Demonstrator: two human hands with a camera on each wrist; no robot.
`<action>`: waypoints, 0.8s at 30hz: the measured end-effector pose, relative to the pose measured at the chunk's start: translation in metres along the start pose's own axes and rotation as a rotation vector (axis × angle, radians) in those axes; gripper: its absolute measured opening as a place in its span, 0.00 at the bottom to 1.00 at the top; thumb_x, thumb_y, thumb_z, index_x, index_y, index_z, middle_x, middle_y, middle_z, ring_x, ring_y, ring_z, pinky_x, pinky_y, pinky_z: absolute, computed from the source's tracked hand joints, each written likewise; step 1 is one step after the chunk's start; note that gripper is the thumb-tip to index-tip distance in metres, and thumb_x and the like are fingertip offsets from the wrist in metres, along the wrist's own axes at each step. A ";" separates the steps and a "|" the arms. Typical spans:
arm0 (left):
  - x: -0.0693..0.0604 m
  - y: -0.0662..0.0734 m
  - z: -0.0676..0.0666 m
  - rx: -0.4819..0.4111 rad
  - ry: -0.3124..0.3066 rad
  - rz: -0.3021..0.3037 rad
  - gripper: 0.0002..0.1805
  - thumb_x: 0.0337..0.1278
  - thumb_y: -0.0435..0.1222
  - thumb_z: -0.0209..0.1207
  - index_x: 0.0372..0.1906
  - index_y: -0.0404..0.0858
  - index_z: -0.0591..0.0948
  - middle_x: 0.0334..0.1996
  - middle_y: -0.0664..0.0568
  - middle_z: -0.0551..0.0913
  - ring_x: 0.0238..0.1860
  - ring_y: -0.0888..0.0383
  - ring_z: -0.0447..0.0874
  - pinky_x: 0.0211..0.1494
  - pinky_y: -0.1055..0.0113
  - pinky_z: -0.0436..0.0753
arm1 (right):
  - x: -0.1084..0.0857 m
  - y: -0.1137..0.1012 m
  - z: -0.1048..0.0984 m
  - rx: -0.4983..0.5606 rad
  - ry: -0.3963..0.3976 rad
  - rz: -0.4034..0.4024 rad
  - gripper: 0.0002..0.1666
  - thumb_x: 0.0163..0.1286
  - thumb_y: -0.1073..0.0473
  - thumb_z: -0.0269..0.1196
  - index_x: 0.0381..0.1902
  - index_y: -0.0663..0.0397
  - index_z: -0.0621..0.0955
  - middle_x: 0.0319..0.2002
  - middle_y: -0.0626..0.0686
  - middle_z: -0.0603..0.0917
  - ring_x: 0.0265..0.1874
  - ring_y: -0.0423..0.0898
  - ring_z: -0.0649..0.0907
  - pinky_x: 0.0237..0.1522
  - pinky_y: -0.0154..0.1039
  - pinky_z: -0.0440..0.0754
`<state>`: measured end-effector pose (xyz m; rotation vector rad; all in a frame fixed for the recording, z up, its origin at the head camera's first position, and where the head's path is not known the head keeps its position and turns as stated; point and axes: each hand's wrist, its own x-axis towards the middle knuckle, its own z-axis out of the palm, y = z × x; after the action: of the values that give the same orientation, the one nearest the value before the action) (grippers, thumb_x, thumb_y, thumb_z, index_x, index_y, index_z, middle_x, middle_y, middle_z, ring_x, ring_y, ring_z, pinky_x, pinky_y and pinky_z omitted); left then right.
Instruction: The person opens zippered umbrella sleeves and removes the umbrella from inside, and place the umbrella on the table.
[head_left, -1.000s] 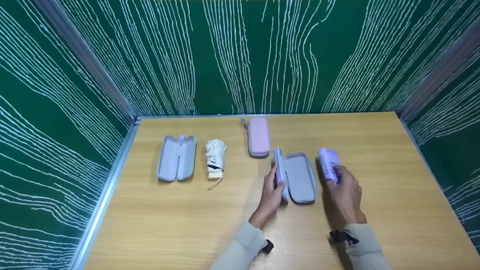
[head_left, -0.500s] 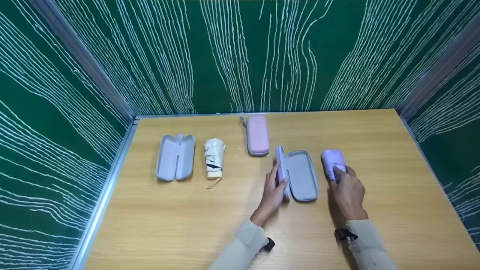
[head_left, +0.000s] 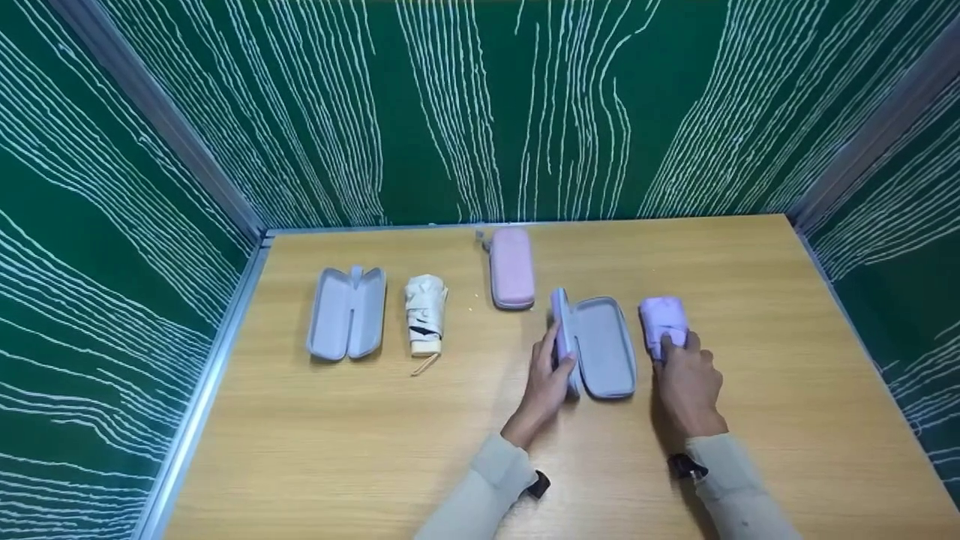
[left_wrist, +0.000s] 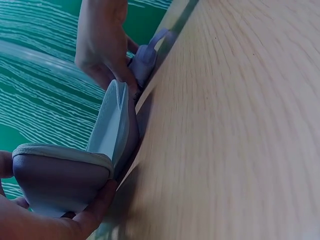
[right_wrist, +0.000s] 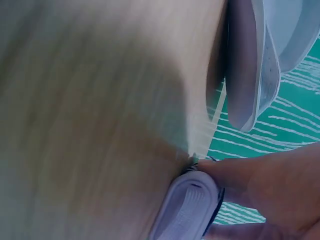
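Note:
My left hand point(head_left: 546, 379) grips the upright lid point(head_left: 562, 330) of an unzipped lilac case. Its grey-lined lower half point(head_left: 606, 349) lies on the table, with nothing in it. To the right of the case, my right hand point(head_left: 691, 382) holds a folded purple umbrella point(head_left: 663, 311) near its close end. The umbrella's oval handle end point(right_wrist: 187, 210) shows between thumb and fingers in the right wrist view. In the left wrist view, a strap point(left_wrist: 159, 37) sticks out from the umbrella's far end. Whether the umbrella touches the table is hard to tell.
At the table's point(head_left: 360, 450) left lies an opened grey-lined case point(head_left: 330, 315), beside a folded cream umbrella point(head_left: 426, 311) with a wrist loop. A pink zipped case point(head_left: 512, 266) is near the back edge. Green walls with white lines point(head_left: 427, 112) surround the table.
The right hand has turned the purple umbrella so that its broader face shows upward. The left hand keeps its hold on the case lid, almost unmoved.

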<state>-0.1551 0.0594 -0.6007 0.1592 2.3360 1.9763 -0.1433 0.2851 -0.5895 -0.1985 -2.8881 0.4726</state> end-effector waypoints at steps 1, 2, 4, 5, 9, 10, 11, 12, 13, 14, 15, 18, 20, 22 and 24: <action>0.000 0.001 0.001 0.000 0.000 -0.004 0.36 0.73 0.37 0.56 0.83 0.39 0.63 0.63 0.36 0.73 0.63 0.43 0.75 0.70 0.46 0.74 | 0.000 -0.001 0.000 -0.010 -0.001 -0.004 0.24 0.70 0.65 0.68 0.62 0.69 0.80 0.54 0.80 0.74 0.39 0.79 0.81 0.26 0.70 0.82; 0.000 0.001 0.001 0.000 0.001 -0.005 0.36 0.73 0.37 0.56 0.83 0.39 0.63 0.64 0.36 0.73 0.63 0.43 0.74 0.71 0.46 0.73 | 0.000 -0.001 0.000 -0.017 -0.003 -0.008 0.24 0.71 0.65 0.67 0.62 0.69 0.80 0.54 0.81 0.74 0.40 0.79 0.80 0.26 0.70 0.82; 0.001 0.002 0.002 -0.004 0.002 -0.005 0.36 0.72 0.37 0.57 0.82 0.39 0.63 0.64 0.36 0.73 0.64 0.43 0.74 0.71 0.46 0.73 | -0.001 -0.001 0.001 -0.024 0.003 -0.022 0.25 0.71 0.66 0.67 0.63 0.70 0.79 0.54 0.82 0.73 0.41 0.79 0.79 0.25 0.70 0.82; 0.002 0.002 0.003 -0.012 -0.002 -0.005 0.36 0.73 0.36 0.56 0.82 0.40 0.63 0.65 0.36 0.73 0.65 0.42 0.74 0.72 0.46 0.72 | -0.001 -0.001 0.002 -0.023 0.015 -0.028 0.24 0.71 0.66 0.66 0.63 0.70 0.79 0.55 0.82 0.73 0.41 0.79 0.79 0.24 0.70 0.82; 0.004 0.002 0.007 -0.038 -0.012 0.010 0.36 0.73 0.35 0.55 0.82 0.37 0.63 0.66 0.35 0.71 0.66 0.42 0.72 0.73 0.48 0.71 | -0.001 0.001 0.005 -0.019 0.059 -0.050 0.22 0.73 0.67 0.64 0.61 0.71 0.79 0.55 0.82 0.73 0.41 0.79 0.79 0.23 0.70 0.81; 0.004 0.001 0.008 -0.042 -0.015 0.012 0.35 0.73 0.34 0.55 0.82 0.37 0.63 0.66 0.35 0.71 0.66 0.42 0.72 0.73 0.48 0.71 | -0.001 0.002 0.005 -0.019 0.064 -0.051 0.21 0.73 0.67 0.63 0.61 0.72 0.79 0.54 0.82 0.74 0.40 0.79 0.79 0.22 0.70 0.81; 0.004 0.001 0.009 -0.044 -0.017 0.013 0.35 0.73 0.34 0.55 0.82 0.37 0.63 0.66 0.35 0.71 0.66 0.42 0.72 0.73 0.49 0.71 | 0.000 0.002 0.005 -0.019 0.066 -0.052 0.21 0.73 0.67 0.63 0.61 0.72 0.79 0.55 0.82 0.74 0.40 0.79 0.79 0.22 0.70 0.81; 0.005 0.001 0.009 -0.042 -0.016 0.017 0.35 0.73 0.34 0.56 0.82 0.36 0.63 0.66 0.34 0.71 0.66 0.42 0.73 0.72 0.49 0.72 | 0.000 0.002 0.005 -0.020 0.063 -0.051 0.22 0.73 0.67 0.63 0.61 0.72 0.79 0.54 0.83 0.74 0.40 0.79 0.79 0.22 0.70 0.81; 0.005 0.001 0.010 -0.041 -0.015 0.019 0.35 0.73 0.34 0.56 0.82 0.36 0.63 0.65 0.34 0.71 0.65 0.42 0.73 0.72 0.48 0.73 | 0.001 0.002 0.004 -0.022 0.057 -0.049 0.22 0.72 0.67 0.64 0.61 0.72 0.79 0.54 0.83 0.74 0.40 0.79 0.79 0.23 0.69 0.81; 0.006 0.001 0.010 -0.037 -0.017 0.014 0.35 0.73 0.34 0.56 0.82 0.36 0.63 0.65 0.34 0.71 0.65 0.43 0.73 0.71 0.49 0.73 | 0.002 0.003 0.004 -0.023 0.050 -0.048 0.23 0.72 0.67 0.64 0.62 0.72 0.79 0.54 0.83 0.73 0.40 0.79 0.79 0.23 0.69 0.81; 0.006 0.002 0.011 -0.034 -0.016 0.012 0.36 0.73 0.34 0.56 0.82 0.37 0.63 0.65 0.34 0.72 0.65 0.43 0.73 0.71 0.48 0.73 | 0.003 0.003 0.003 -0.021 0.041 -0.046 0.23 0.72 0.67 0.64 0.62 0.72 0.78 0.54 0.83 0.73 0.40 0.79 0.78 0.23 0.69 0.81; 0.008 0.004 0.013 -0.031 -0.018 -0.010 0.36 0.73 0.36 0.56 0.82 0.39 0.63 0.65 0.36 0.72 0.65 0.43 0.73 0.71 0.48 0.73 | 0.005 0.005 0.002 -0.017 0.017 -0.039 0.25 0.71 0.66 0.66 0.63 0.73 0.78 0.54 0.84 0.73 0.41 0.79 0.78 0.25 0.68 0.81; 0.009 0.005 0.014 -0.022 -0.021 -0.027 0.36 0.73 0.37 0.56 0.83 0.41 0.63 0.66 0.37 0.72 0.66 0.44 0.73 0.72 0.49 0.72 | 0.008 0.006 0.001 -0.016 0.010 -0.035 0.25 0.71 0.65 0.66 0.63 0.72 0.78 0.54 0.84 0.73 0.42 0.79 0.78 0.26 0.69 0.82; 0.011 0.006 0.016 -0.010 -0.019 -0.031 0.36 0.73 0.37 0.57 0.83 0.42 0.63 0.67 0.38 0.72 0.66 0.44 0.73 0.72 0.48 0.72 | 0.010 0.006 0.000 -0.016 0.004 -0.027 0.25 0.71 0.65 0.67 0.63 0.72 0.78 0.55 0.84 0.74 0.42 0.79 0.79 0.27 0.69 0.82; 0.012 0.007 0.017 0.000 -0.018 -0.032 0.36 0.73 0.37 0.57 0.83 0.42 0.63 0.67 0.38 0.72 0.66 0.44 0.73 0.72 0.48 0.71 | 0.013 0.008 0.000 -0.014 -0.003 -0.021 0.26 0.70 0.65 0.67 0.62 0.71 0.78 0.55 0.84 0.74 0.43 0.79 0.79 0.28 0.70 0.82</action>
<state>-0.1649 0.0786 -0.5970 0.1377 2.3131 1.9522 -0.1549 0.2946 -0.5896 -0.1702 -2.8938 0.4498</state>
